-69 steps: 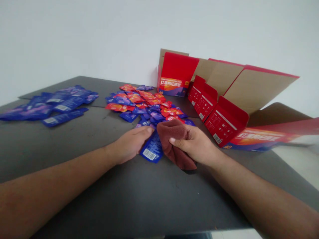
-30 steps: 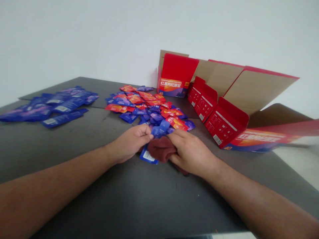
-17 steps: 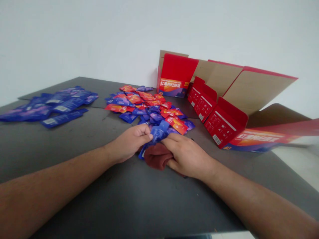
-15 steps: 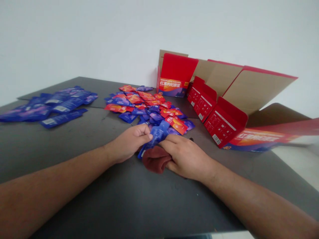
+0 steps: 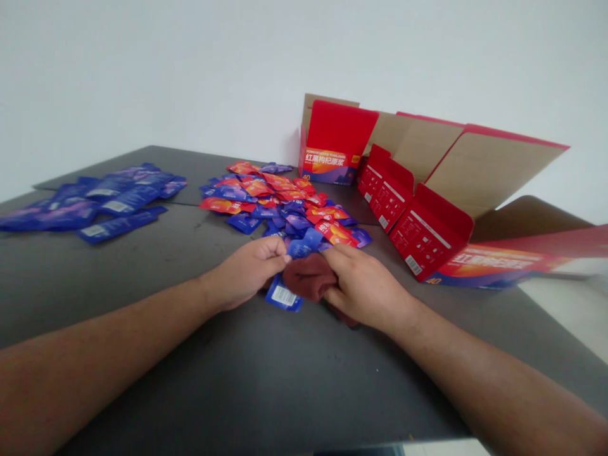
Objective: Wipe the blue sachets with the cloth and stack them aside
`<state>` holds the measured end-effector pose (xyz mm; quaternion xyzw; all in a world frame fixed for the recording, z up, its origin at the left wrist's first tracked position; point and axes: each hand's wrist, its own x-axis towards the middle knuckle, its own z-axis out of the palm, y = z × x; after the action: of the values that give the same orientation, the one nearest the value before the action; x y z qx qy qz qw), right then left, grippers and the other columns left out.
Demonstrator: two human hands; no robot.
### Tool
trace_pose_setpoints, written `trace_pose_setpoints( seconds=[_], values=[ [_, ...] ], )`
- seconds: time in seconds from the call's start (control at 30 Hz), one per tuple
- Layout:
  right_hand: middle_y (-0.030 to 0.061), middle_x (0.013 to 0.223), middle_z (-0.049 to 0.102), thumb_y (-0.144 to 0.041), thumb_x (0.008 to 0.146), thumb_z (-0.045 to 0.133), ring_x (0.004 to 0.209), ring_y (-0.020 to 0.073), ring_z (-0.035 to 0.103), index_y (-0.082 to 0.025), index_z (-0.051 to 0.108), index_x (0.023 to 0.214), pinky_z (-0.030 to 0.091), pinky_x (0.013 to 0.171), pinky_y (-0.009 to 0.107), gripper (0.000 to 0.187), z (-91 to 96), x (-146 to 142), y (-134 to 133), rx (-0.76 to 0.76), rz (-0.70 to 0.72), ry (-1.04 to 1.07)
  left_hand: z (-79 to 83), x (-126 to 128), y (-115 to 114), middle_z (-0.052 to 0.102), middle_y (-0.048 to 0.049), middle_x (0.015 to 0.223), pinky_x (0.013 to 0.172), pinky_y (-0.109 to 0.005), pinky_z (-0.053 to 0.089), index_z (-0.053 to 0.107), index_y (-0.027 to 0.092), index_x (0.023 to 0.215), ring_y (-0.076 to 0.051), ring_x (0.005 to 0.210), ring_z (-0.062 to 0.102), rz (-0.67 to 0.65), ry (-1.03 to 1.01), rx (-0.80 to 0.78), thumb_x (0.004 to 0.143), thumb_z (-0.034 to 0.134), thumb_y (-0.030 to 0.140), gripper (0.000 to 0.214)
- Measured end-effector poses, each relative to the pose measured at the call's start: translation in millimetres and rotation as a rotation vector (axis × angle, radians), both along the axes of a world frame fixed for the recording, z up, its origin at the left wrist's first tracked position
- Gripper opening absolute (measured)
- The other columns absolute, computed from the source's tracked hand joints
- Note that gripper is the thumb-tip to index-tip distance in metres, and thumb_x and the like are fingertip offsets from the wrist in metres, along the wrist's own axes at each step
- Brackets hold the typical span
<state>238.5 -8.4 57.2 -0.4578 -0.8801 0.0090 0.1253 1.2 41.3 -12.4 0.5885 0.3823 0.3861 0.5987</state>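
My left hand (image 5: 247, 273) pinches the upper end of a blue sachet (image 5: 284, 295) that lies on the dark table (image 5: 190, 354); a white barcode label shows at its near end. My right hand (image 5: 368, 288) is closed on a folded maroon cloth (image 5: 308, 278) and presses it onto the middle of that sachet. Both hands meet at the near edge of a mixed heap of red and blue sachets (image 5: 280, 202).
A separate spread of blue sachets (image 5: 99, 202) lies at the far left. Several open red cartons (image 5: 427, 231) stand and lie along the right, with one upright carton (image 5: 332, 149) at the back by the white wall.
My right hand has slid the maroon cloth back up along the blue sachet, uncovering its barcode end. My left hand has kept its pinch in the same place.
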Motion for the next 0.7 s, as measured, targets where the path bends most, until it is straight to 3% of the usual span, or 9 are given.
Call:
trace_pose_setpoints(
  seconds=[0.1, 0.27, 0.47, 0.63, 0.7],
  values=[
    [0.0094, 0.105, 0.067, -0.022, 0.088, 0.059, 0.096, 0.0249, 0.065, -0.019, 0.060, 0.103, 0.051, 0.082, 0.036, 0.015, 0.9, 2.1, 2.7, 0.025, -0.094, 0.020, -0.3, 0.2, -0.3, 0.048, 0.0046, 0.068, 0.054, -0.023, 0.035, 0.052, 0.021, 0.085, -0.011, 0.056, 0.044, -0.002, -0.003, -0.011, 0.092, 0.067, 0.034, 0.021],
    [0.0076, 0.111, 0.068, -0.023, 0.087, 0.063, 0.106, 0.0243, 0.064, -0.020, 0.062, 0.108, 0.051, 0.091, 0.035, 0.021, -0.1, -1.6, -2.7, -0.073, 0.162, -0.047, 5.0, 0.7, -2.2, 0.052, 0.0029, 0.071, 0.057, -0.022, 0.038, 0.053, 0.019, 0.082, -0.011, 0.061, 0.047, 0.006, 0.016, 0.047, 0.091, 0.070, 0.037, 0.026],
    [0.0078, 0.102, 0.067, -0.022, 0.089, 0.059, 0.093, 0.0228, 0.063, -0.020, 0.059, 0.101, 0.050, 0.081, 0.034, 0.012, -1.1, 1.4, 2.1, 0.020, -0.073, 0.031, 2.2, 1.1, -1.6, 0.048, 0.0042, 0.067, 0.053, -0.023, 0.035, 0.053, 0.021, 0.084, -0.011, 0.055, 0.043, 0.006, -0.006, 0.003, 0.090, 0.067, 0.033, 0.020],
    [0.0064, 0.105, 0.067, -0.023, 0.087, 0.063, 0.099, 0.0230, 0.064, -0.021, 0.060, 0.104, 0.050, 0.083, 0.033, 0.017, -1.5, -1.4, -2.3, -0.047, 0.132, -0.040, 1.7, 0.3, -1.1, 0.053, 0.0026, 0.072, 0.059, -0.023, 0.038, 0.053, 0.020, 0.083, -0.012, 0.062, 0.048, 0.017, 0.024, 0.052, 0.091, 0.069, 0.037, 0.025],
    [0.0066, 0.104, 0.067, -0.023, 0.087, 0.062, 0.098, 0.0232, 0.064, -0.020, 0.060, 0.103, 0.050, 0.083, 0.034, 0.016, -1.6, -0.3, -1.4, -0.026, 0.089, -0.030, 1.0, 0.1, -0.9, 0.052, 0.0031, 0.071, 0.058, -0.023, 0.037, 0.053, 0.020, 0.084, -0.012, 0.061, 0.047, 0.012, 0.021, 0.040, 0.091, 0.069, 0.036, 0.024]
  ],
)
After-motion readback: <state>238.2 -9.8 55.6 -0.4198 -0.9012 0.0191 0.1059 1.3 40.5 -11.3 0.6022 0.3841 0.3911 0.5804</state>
